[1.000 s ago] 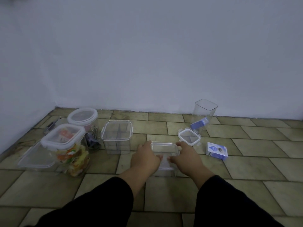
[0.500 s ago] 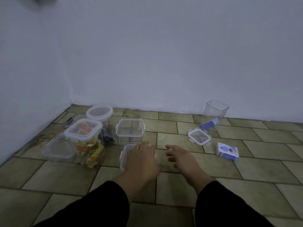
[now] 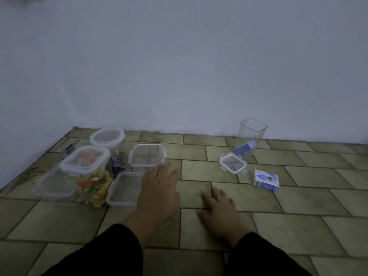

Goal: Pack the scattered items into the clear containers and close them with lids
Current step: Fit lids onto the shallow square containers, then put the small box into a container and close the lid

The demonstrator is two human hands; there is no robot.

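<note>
My left hand point(image 3: 159, 188) lies flat with straight fingers beside the right edge of a low clear container point(image 3: 124, 188) on the tiled floor. My right hand point(image 3: 218, 204) rests open on the floor, holding nothing. A tall open clear container point(image 3: 252, 136) near the wall has a blue box inside. A loose square lid point(image 3: 233, 162) lies in front of it. A blue and white box point(image 3: 265, 179) lies on the floor to its right.
At the left stand a lidded container of colourful packets point(image 3: 89, 172), a round lidded tub point(image 3: 107, 137), a square lidded container point(image 3: 147, 156) and a flat clear container point(image 3: 53, 184). Walls close off the back and left.
The low clear container moved left from between my hands to beside the packet container. My right hand let go and dropped to the floor. The view turned left.
</note>
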